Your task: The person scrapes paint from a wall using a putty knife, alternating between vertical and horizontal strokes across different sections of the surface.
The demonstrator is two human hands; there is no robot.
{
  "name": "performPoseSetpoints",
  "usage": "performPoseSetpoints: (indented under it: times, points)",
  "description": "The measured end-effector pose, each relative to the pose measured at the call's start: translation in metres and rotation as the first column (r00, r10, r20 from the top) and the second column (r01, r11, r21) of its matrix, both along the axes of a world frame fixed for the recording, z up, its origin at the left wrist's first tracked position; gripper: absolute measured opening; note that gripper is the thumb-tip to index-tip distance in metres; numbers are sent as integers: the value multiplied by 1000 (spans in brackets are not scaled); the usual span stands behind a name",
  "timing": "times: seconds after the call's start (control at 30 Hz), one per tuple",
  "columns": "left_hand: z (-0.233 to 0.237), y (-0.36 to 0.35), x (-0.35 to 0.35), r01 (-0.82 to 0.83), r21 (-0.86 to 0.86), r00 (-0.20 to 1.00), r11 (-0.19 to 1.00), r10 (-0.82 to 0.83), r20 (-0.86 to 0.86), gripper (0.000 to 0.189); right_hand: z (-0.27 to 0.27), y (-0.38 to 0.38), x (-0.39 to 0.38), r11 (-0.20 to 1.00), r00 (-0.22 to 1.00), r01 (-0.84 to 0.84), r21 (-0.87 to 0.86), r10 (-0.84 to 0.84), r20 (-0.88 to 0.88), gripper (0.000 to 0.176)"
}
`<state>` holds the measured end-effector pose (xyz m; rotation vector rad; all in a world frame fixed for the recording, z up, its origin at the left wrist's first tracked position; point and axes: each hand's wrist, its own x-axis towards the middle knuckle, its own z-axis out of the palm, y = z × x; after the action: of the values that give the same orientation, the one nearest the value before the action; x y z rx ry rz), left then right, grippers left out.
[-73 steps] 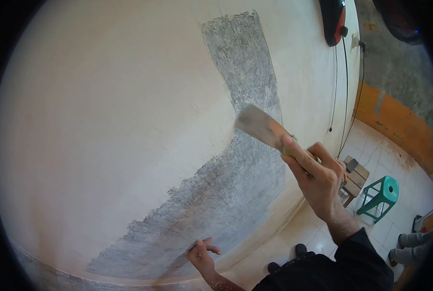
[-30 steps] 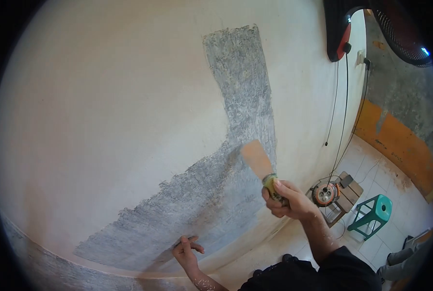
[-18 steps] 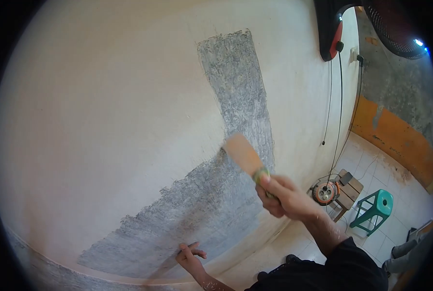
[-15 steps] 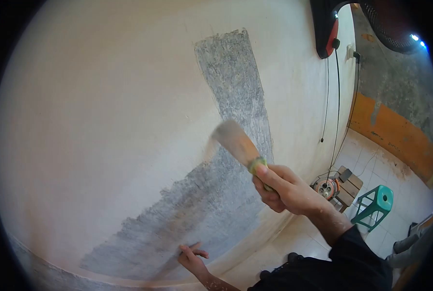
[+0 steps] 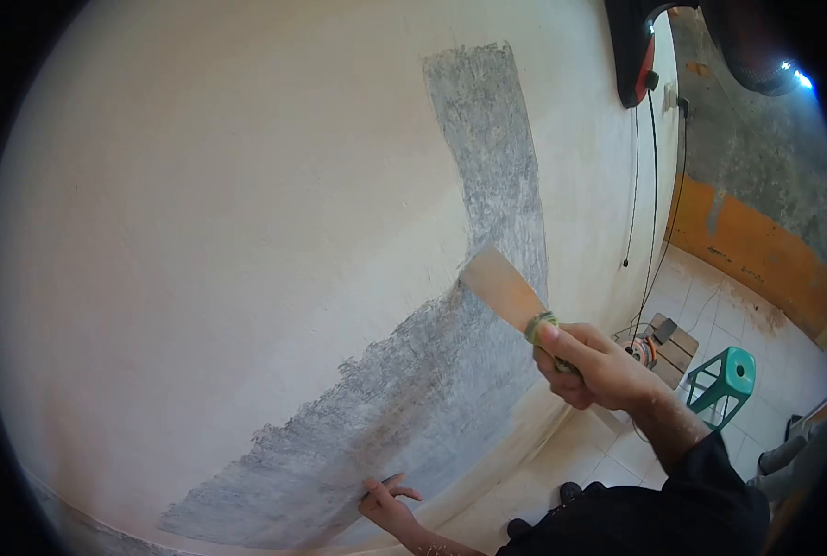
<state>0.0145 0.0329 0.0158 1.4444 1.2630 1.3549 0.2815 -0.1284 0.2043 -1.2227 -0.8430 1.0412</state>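
In my right hand (image 5: 589,366) is a scraper (image 5: 504,289) with a broad flat blade and a green-wrapped handle. My fingers are closed around the handle, the thumb lying along it toward the blade. The blade's edge is right at the border between the cream paint and the stripped grey patch (image 5: 492,139) on the wall (image 5: 246,232). Lower down, my left hand (image 5: 390,508) is close to the lower grey area, its fingers apart and nothing visible in them.
A green plastic stool (image 5: 733,375) stands on the tiled floor to the right. Beside it are a low wooden stool (image 5: 677,347) and a cord reel (image 5: 637,350). Black cables (image 5: 655,185) hang along the wall below a red and black device (image 5: 637,74).
The view has shifted, so the wall patch appears farther right. The scraper, blurred earlier, now shows sharply with its blade at the paint border. Both hands keep their hold and shape.
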Motion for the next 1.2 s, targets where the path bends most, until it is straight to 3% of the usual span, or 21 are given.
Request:
performPoseSetpoints:
  times: [0.07, 0.37, 0.73, 0.83, 0.93, 1.03, 1.2]
  points:
    - [-4, 2, -3, 1, 44, 999, 999, 1, -32, 85, 1, -2, -2, 1000, 998, 19, -18, -17, 67, 48]
    - [-12, 4, -8, 69, 57, 992, 996, -74, 98, 82, 5, 2, -12, 998, 998, 51, -38, -53, -39, 47]
    - [-7, 0, -9, 73, 4, 994, 997, -73, 79, 82, 0, -5, -17, 998, 994, 53, -29, -56, -97, 47]
    - [-4, -4, -8, 60, 3, 994, 998, -60, 88, 80, 21, 3, -15, 998, 995, 55, 3, -55, -86, 47]
    - [-4, -1, -3, 71, 15, 992, 997, -72, 101, 81, 6, -8, -17, 998, 986, 58, -37, -63, -152, 47]
    - [-8, 0, -4, 71, 26, 993, 997, -73, 95, 81, 15, 4, -13, 1000, 979, 1, 27, 5, -203, 48]
    - [-1, -1, 0, 59, 16, 993, 998, -61, 102, 80, 9, 0, -13, 1000, 988, 30, 10, -28, -149, 46]
